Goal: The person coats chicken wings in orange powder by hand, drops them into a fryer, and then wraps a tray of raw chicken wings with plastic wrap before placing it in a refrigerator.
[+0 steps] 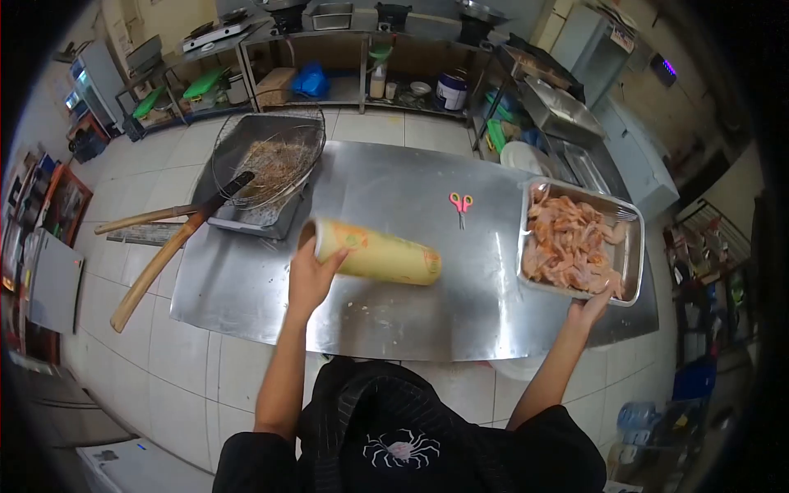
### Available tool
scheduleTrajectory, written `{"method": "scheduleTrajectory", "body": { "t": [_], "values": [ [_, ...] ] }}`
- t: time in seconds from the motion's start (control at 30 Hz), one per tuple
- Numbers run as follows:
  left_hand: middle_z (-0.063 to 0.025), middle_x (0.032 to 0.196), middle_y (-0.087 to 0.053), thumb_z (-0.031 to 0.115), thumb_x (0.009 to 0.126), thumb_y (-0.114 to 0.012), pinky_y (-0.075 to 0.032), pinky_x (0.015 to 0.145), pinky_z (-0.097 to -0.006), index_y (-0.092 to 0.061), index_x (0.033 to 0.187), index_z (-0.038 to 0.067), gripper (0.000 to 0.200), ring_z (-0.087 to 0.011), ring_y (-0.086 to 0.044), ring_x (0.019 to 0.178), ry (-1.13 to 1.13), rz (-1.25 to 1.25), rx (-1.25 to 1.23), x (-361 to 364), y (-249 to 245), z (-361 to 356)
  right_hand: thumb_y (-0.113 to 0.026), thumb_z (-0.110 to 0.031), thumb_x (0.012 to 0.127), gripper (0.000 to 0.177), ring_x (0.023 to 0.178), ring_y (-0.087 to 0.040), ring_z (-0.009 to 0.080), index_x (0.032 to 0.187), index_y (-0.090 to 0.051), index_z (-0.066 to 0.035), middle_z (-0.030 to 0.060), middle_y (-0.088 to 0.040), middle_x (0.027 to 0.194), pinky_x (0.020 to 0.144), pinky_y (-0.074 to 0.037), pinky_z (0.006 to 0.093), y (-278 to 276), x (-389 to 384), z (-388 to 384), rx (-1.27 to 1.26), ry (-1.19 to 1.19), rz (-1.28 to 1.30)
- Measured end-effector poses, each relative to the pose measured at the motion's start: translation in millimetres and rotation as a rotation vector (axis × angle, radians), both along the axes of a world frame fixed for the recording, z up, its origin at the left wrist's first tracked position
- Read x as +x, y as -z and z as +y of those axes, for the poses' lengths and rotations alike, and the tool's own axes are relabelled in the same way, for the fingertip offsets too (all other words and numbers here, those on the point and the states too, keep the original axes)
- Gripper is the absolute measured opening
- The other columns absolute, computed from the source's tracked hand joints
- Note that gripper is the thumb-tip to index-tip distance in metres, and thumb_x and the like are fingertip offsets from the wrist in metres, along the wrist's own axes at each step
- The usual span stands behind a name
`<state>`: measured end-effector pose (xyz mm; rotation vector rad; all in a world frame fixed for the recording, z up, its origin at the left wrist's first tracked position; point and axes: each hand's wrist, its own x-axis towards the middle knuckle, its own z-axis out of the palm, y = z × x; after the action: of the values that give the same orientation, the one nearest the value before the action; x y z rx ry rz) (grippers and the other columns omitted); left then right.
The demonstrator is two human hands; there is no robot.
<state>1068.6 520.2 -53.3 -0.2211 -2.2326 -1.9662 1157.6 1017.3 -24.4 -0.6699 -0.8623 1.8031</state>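
My left hand [311,278] is wrapped round the open end of a yellow paper cup stack or tube [378,253], which lies on its side on the steel table [394,181]. On the right, my right hand [593,306] grips the near rim of a metal tray [636,255] full of raw chicken pieces [569,238]. Its thumb lies over the rim, and the other fingers are under the tray. Pink and yellow scissors [461,205] rest on the table between the tube and the tray.
At the table's left, wire strainers [271,156] with long wooden handles [156,271] lie over a grey tub [261,222], the handles jutting past the edge. Behind stand shelves with a blue bag [311,80] and a white bucket [451,90]. Metal trays [562,108] stand at the back right.
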Motion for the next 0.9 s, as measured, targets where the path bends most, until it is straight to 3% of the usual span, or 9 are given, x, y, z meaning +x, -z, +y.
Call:
{"method": "scheduleTrajectory", "body": {
  "t": [0.07,0.13,0.3,0.47,0.53,0.67,0.73,0.8,0.9],
  "values": [
    [-0.0113,0.083,-0.061,0.025,0.079,-0.068,-0.036,0.096,-0.0417,-0.059,0.095,0.0,0.031,-0.0266,-0.059,0.088,-0.074,0.378,-0.706,0.8,-57.0,5.8,-0.054,-0.048,0.086,0.061,0.116,-0.048,0.027,0.13,-0.041,-0.008,0.0091,-0.047,0.128,0.094,-0.043,0.0418,12.3,17.4,-16.6,-0.039,-0.091,-0.034],
    [-0.0113,0.085,-0.058,0.027,0.074,-0.071,-0.023,0.105,-0.046,-0.058,0.094,0.003,0.034,-0.0295,-0.053,0.097,0.064,0.516,-0.798,-13.7,-76.1,18.2,-0.055,-0.05,0.085,0.065,0.119,-0.046,0.0254,0.133,-0.038,-0.009,0.0084,-0.044,0.131,0.096,-0.042,0.0408,18.6,35.7,-45.3,-0.065,-0.232,-0.129],
    [-0.0098,0.1,-0.053,0.03,0.068,-0.074,-0.029,0.104,-0.0468,-0.057,0.098,0.006,0.042,-0.0287,-0.048,0.105,0.109,0.759,-0.864,-44.1,-79.9,37.3,-0.051,-0.053,0.086,0.072,0.124,-0.041,0.0262,0.136,-0.032,-0.006,0.0105,-0.037,0.137,0.101,-0.037,0.0408,95.4,86.1,-95.1,-0.187,-0.346,-0.153],
    [-0.0125,0.118,-0.046,0.029,0.065,-0.077,-0.031,0.104,-0.0447,-0.057,0.095,0.008,0.042,-0.0328,-0.04,0.118,0.041,0.877,-0.791,-26.6,-74.0,49.8,-0.046,-0.055,0.088,0.075,0.128,-0.035,0.0258,0.14,-0.024,-0.005,0.0107,-0.03,0.142,0.105,-0.032,0.0388,103.0,134.7,-168.6,-0.269,-0.467,-0.208],
    [-0.015,0.129,-0.039,0.029,0.065,-0.077,-0.03,0.105,-0.0436,-0.055,0.106,0.009,0.051,-0.0362,-0.033,0.125,0.014,0.825,-0.849,-18.3,-70.0,42.0,-0.049,-0.057,0.086,0.077,0.126,-0.039,0.0263,0.139,-0.027,-0.006,0.0098,-0.035,0.14,0.103,-0.035,0.0395,117.8,153.2,-186.0,-0.184,-0.469,-0.258],
    [-0.0161,0.139,-0.033,0.028,0.067,-0.078,-0.029,0.105,-0.0422,-0.042,0.131,0.01,0.075,-0.0363,-0.031,0.129,-0.034,0.715,-0.572,27.4,-53.7,-5.5,-0.04,-0.051,0.092,0.069,0.128,-0.036,0.0234,0.139,-0.025,-0.003,0.0093,-0.033,0.142,0.106,-0.03,0.036,85.1,170.5,-257.6,-0.149,-0.636,-0.241],
    [-0.0154,0.137,-0.038,0.021,0.072,-0.074,-0.032,0.102,-0.0392,-0.041,0.131,0.009,0.069,-0.0303,-0.039,0.124,-0.089,0.534,-0.46,93.6,-41.3,-60.7,-0.039,-0.048,0.094,0.065,0.127,-0.037,0.023,0.138,-0.027,-0.002,0.0096,-0.034,0.14,0.105,-0.031,0.0356,84.1,180.0,-291.0,-0.147,-0.718,-0.23],
    [-0.0116,0.135,-0.04,0.018,0.083,-0.062,-0.038,0.096,-0.0397,-0.042,0.129,0.006,0.052,-0.0233,-0.041,0.121,-0.153,0.105,0.054,177.3,15.7,-127.5,-0.039,-0.046,0.094,0.063,0.126,-0.038,0.0228,0.138,-0.028,-0.002,0.0099,-0.035,0.14,0.104,-0.032,0.0355,81.2,188.7,-335.0,-0.131,-0.78,-0.236],
    [-0.0098,0.142,-0.032,0.06,0.084,-0.046,-0.035,0.097,-0.0468,-0.02,0.143,0.01,0.081,-0.0241,-0.038,0.125,-0.013,-0.395,0.562,310.4,89.7,-193.5,-0.041,-0.045,0.094,0.061,0.125,-0.04,0.0242,0.136,-0.03,-0.002,0.0114,-0.038,0.138,0.104,-0.033,0.0367,87.2,201.3,-411.4,-0.171,-0.968,-0.242]
  ]
}}
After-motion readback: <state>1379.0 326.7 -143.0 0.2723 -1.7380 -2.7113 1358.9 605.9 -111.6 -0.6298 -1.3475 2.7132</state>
